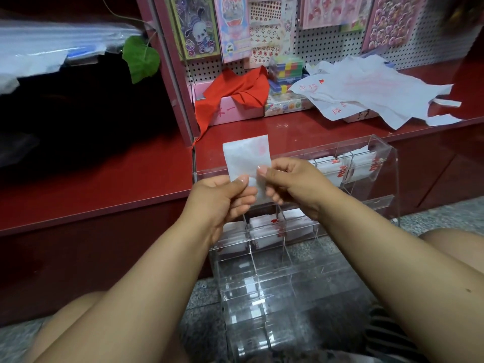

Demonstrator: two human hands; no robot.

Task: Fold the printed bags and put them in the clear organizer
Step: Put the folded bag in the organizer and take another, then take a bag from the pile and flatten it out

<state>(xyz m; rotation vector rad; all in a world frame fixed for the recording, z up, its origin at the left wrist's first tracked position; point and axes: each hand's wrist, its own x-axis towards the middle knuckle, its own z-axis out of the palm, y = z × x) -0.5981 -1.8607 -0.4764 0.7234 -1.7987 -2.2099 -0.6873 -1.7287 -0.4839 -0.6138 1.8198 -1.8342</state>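
Folded bag (246,155): held upright above the clear organizer (382,179), in front of the red shelf (104,184); a compact rectangle, white, thin and slightly crinkled, faint red print near its upper right corner; judged to be at or near its final fold, kept vertical so it can drop edge-first into a slot.
Left hand (222,197): thumb on the near face at the lower edge, fingers curled behind; pinching the folded bag at its lower left.
Right hand (290,182): thumb pressed on the lower right of the same bag, fingers curled behind; both hands grip it close together, apparently to keep the layers from springing open.
Clear organizer: rigid transparent acrylic, stepped tiers split by thin dividers; stands on the speckled floor (445,218) against the shelf front; upper and middle compartments already carry stacked folded bags (337,170) with red print; lower tiers appear unfilled; glare makes exact compartment counts uncertain.
Unfolded bags (372,93): loose heap on the shelf to the right, limp, creased, white with red lettering, handles trailing; judged to be the remaining stock, within reach.
Red cloth (235,90): draped over a pink box (235,111); soft, matte.
Progress: partway; several bags filed, a pile outstanding.
Risk: thin film may unfold on release.
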